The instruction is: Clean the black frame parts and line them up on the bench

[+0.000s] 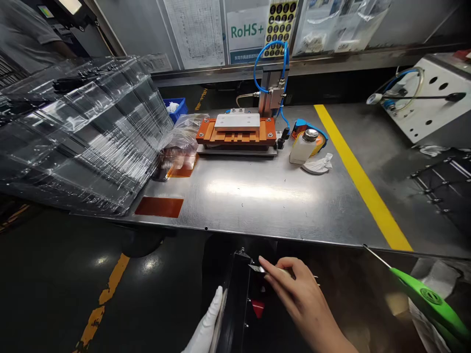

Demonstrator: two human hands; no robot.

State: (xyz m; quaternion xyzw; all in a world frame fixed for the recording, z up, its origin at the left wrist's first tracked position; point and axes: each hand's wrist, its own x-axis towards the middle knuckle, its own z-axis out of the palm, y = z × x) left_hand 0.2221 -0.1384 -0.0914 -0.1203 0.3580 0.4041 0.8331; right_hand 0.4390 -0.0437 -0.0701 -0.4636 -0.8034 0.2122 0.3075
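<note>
As right hand (pixel 294 289) pinches tool (pixel 256 268), trays (pixel 84 132) beyond

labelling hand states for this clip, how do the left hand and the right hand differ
The left hand wears a white glove; the right hand is bare. The left hand lies with fingers straight along the side of the upright black box-shaped part; the right hand is curled, pinching a small pale-handled tool at that part's top. Both are at the same black part, below the edge of the shiny steel table.
</note>
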